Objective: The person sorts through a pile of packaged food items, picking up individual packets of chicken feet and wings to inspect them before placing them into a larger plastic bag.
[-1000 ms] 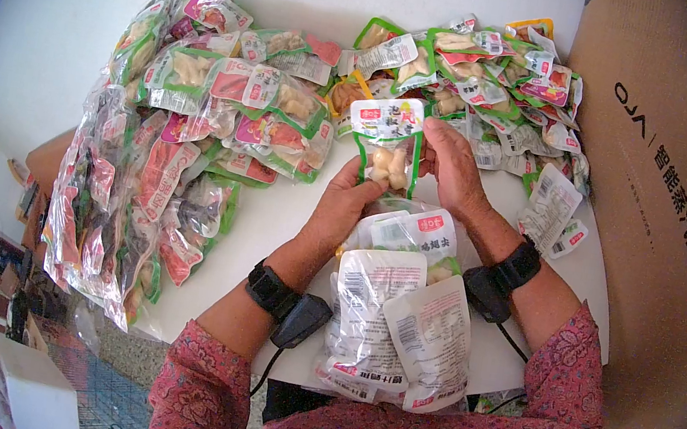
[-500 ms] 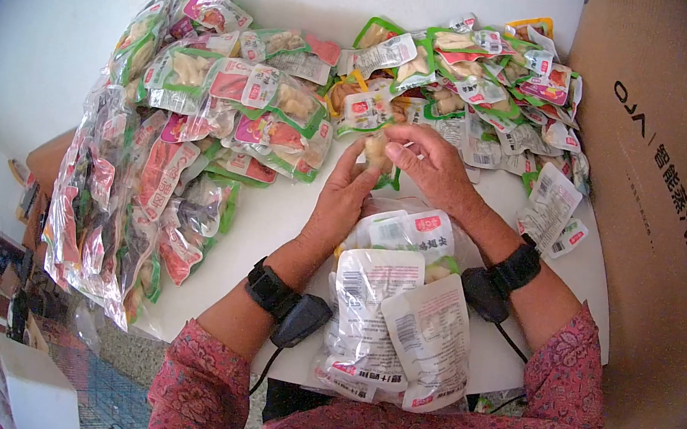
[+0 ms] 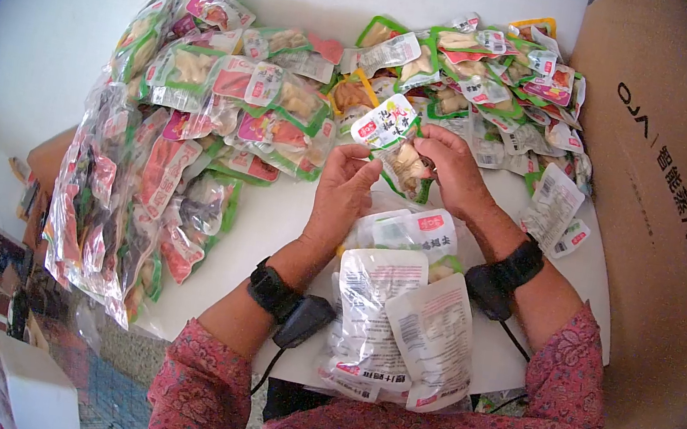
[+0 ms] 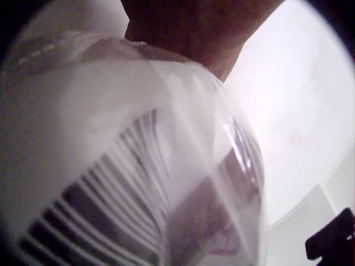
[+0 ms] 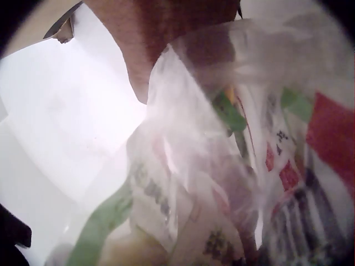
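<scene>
A small clear-fronted food pouch (image 3: 408,164) with a green border and a white printed top is held up, tilted, in the head view. My right hand (image 3: 458,171) pinches it by its right edge. At the pouch's lower left is my left hand (image 3: 342,186), thumb tip right at the edge and fingers loosely bent. Just below both hands stands a clear plastic bag (image 3: 357,348) filled with similar pouches, some with white barcoded backs outward. That bag (image 4: 183,138) fills much of the left wrist view, and its film (image 5: 188,127) covers much of the right wrist view.
On the white table (image 3: 272,222), a large heap of bagged pouches (image 3: 166,163) lies to the left. A loose pile of pouches (image 3: 485,85) lies at the back right, with white-backed pouches (image 3: 553,207) nearer. A big cardboard box (image 3: 641,283) borders the right side.
The pouch, first upright between both hands, was lowered and turned among the fingers. It is now raised again, leaning left, in the right hand's pinch, and the left fingers have loosened.
</scene>
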Action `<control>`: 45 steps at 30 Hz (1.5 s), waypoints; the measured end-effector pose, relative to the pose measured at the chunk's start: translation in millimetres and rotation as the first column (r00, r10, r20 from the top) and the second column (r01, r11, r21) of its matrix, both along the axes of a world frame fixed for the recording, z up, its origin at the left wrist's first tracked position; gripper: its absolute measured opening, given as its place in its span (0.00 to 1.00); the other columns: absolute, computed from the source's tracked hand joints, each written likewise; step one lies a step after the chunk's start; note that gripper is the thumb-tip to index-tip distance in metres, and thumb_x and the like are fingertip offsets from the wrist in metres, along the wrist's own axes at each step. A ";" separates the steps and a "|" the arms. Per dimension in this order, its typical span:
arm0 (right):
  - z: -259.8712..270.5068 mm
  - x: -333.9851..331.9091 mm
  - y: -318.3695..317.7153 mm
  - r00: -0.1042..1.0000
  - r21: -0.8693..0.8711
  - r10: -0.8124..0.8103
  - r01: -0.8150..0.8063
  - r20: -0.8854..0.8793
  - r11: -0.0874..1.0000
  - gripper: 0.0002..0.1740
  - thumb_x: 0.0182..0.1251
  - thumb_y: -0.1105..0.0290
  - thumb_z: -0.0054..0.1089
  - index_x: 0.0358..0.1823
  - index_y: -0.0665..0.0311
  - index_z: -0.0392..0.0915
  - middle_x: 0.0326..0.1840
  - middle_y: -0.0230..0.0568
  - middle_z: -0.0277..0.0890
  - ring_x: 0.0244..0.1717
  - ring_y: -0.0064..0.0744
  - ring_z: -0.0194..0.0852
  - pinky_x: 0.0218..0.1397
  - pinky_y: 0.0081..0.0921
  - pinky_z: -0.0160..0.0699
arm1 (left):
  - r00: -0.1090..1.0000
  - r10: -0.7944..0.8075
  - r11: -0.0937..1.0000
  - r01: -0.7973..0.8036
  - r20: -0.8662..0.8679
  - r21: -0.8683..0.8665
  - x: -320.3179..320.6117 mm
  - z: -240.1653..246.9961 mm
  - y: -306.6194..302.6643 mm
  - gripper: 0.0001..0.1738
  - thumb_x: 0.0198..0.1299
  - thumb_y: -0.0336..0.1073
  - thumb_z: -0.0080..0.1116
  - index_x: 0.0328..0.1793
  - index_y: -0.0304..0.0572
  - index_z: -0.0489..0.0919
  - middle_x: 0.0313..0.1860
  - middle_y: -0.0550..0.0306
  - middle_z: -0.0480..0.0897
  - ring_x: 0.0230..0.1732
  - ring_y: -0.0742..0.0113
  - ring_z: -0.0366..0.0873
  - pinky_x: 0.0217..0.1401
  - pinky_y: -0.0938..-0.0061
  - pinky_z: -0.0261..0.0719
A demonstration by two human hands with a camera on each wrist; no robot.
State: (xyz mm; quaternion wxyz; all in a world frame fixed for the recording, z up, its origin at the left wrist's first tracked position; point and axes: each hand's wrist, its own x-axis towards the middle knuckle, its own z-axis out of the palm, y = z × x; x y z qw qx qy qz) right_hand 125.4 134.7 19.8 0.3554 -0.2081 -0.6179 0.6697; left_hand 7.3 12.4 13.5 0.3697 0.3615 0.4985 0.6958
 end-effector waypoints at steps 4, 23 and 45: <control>-2.4 -2.3 -1.8 0.999 -0.091 -0.017 0.012 -0.051 0.996 0.14 0.56 0.66 0.51 0.41 0.65 0.74 0.31 0.29 0.73 0.29 0.16 0.70 0.28 0.14 0.69 | 0.998 0.028 0.998 -0.024 0.060 -0.065 -1.2 -3.1 -0.3 0.12 0.59 0.38 0.52 0.45 0.42 0.67 0.26 0.65 0.71 0.14 0.84 0.59 0.12 0.86 0.54; 2.0 0.4 -2.1 0.988 0.185 0.156 -0.154 0.004 0.971 0.07 0.59 0.67 0.52 0.30 0.63 0.72 0.24 0.26 0.68 0.24 0.14 0.64 0.24 0.14 0.65 | 0.971 -0.131 0.991 0.136 0.198 -0.014 -3.4 -5.7 -1.9 0.10 0.60 0.34 0.51 0.46 0.44 0.75 0.31 0.69 0.77 0.16 0.88 0.62 0.14 0.91 0.57; 7.5 4.0 -5.4 0.985 0.277 0.172 -0.160 -0.019 0.948 0.07 0.60 0.68 0.51 0.31 0.65 0.73 0.27 0.26 0.70 0.31 0.14 0.65 0.36 0.15 0.65 | 0.972 -0.120 0.992 0.125 0.204 -0.014 -5.5 -10.5 -0.8 0.11 0.61 0.38 0.49 0.47 0.44 0.75 0.33 0.68 0.78 0.19 0.86 0.67 0.16 0.90 0.62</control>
